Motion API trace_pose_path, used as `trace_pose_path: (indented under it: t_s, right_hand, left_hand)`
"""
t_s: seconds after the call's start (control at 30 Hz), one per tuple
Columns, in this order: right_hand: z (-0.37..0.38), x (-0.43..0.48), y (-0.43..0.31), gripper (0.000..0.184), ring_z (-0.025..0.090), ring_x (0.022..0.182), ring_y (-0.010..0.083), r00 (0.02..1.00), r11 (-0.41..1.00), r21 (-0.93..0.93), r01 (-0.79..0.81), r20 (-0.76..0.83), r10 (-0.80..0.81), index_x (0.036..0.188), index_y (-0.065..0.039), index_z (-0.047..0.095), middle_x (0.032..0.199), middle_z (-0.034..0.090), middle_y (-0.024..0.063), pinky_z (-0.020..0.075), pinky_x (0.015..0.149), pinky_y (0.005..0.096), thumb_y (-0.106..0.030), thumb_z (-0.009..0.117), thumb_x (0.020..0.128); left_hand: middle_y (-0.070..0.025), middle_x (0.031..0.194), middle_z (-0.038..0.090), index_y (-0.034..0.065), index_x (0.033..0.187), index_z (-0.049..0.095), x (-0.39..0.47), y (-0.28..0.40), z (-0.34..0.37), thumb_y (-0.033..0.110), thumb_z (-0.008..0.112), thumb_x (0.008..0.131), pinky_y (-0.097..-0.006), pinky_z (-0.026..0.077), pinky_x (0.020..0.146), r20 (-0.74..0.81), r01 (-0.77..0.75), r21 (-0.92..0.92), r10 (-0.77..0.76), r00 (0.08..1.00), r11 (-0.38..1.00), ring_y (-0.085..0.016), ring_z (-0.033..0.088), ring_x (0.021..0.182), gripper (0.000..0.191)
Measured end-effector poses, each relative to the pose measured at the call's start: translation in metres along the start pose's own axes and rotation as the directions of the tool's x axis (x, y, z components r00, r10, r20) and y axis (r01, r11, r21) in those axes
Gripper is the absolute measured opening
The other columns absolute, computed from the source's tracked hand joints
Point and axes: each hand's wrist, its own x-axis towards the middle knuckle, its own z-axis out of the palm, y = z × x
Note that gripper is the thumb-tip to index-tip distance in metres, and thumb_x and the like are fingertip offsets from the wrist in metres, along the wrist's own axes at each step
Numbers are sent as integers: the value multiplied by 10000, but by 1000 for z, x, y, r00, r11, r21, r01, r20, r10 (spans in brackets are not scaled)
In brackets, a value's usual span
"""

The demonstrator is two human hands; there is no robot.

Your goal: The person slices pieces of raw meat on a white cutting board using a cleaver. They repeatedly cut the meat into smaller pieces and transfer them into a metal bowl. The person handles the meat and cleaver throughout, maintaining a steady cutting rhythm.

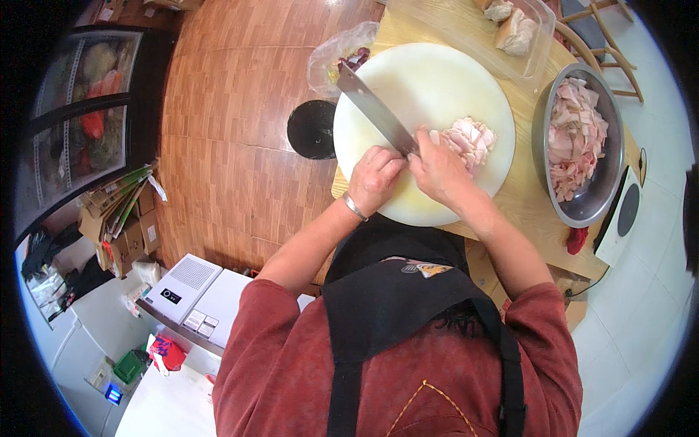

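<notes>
My right hand point(439, 169) grips a cleaver point(377, 112) near the heel of its blade; the handle is hidden. The blade points up and left over a round white cutting board point(426, 76). Close beside the blade's heel, my left hand point(377, 177) rests on the board with its fingers curled; whether anything lies under them cannot be seen. Sliced pale pink meat point(469, 142) forms a small pile just right of my right hand. A steel bowl point(603, 210) on the right holds many more pieces of pale meat point(576, 131).
A clear plastic tray point(532, 68) with bread-like chunks point(515, 34) stands beyond the board on the wooden table point(524, 213). A plastic bag point(323, 65) with scraps hangs at the table's left edge, above a round black bin point(311, 130). A white appliance point(620, 218) is beside the bowl.
</notes>
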Motion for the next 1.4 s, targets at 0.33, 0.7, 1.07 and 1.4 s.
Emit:
trace_pose_path:
  t_s: [0.33, 0.7, 1.07, 1.4]
  right_hand:
    - [-40, -76, 14, 263, 651, 853, 523, 944, 982, 31, -186, 282, 170, 1162, -2, 463, 869, 667, 324, 487, 783, 608, -167, 541, 972]
    - [-34, -71, 25, 344, 652, 905, 534, 925, 913, 273, -304, 314, 214, 1248, 13, 492, 907, 668, 347, 498, 815, 581, -176, 559, 970]
    - [-1, -19, 3, 555, 666, 919, 489, 981, 962, 212, -172, 123, 149, 1467, 27, 419, 893, 680, 303, 507, 829, 532, -156, 580, 967]
    - [-25, -19, -17, 548, 683, 894, 487, 1000, 998, 64, 5, -1, -5, 1428, 84, 417, 944, 693, 321, 502, 808, 559, -98, 593, 941]
  left_hand:
    - [-89, 943, 646, 51, 935, 682, -2, 5, 0, -45, 721, 686, -399, 536, 767, 4, 36, 31, -36, 999, 999, -306, 629, 893, 270]
    - [-88, 927, 651, 52, 933, 684, 0, 5, -3, -47, 721, 694, -405, 535, 772, 9, 54, 5, -54, 998, 999, -310, 636, 891, 261]
    - [-100, 991, 670, 52, 1007, 690, -1, 4, -3, -48, 712, 722, -407, 544, 783, 6, 107, -4, -107, 994, 994, -325, 641, 920, 303]
    - [-116, 1024, 655, 59, 1024, 690, -20, 22, -54, -51, 731, 796, -416, 548, 775, -72, 336, 35, -333, 940, 941, -331, 646, 939, 256]
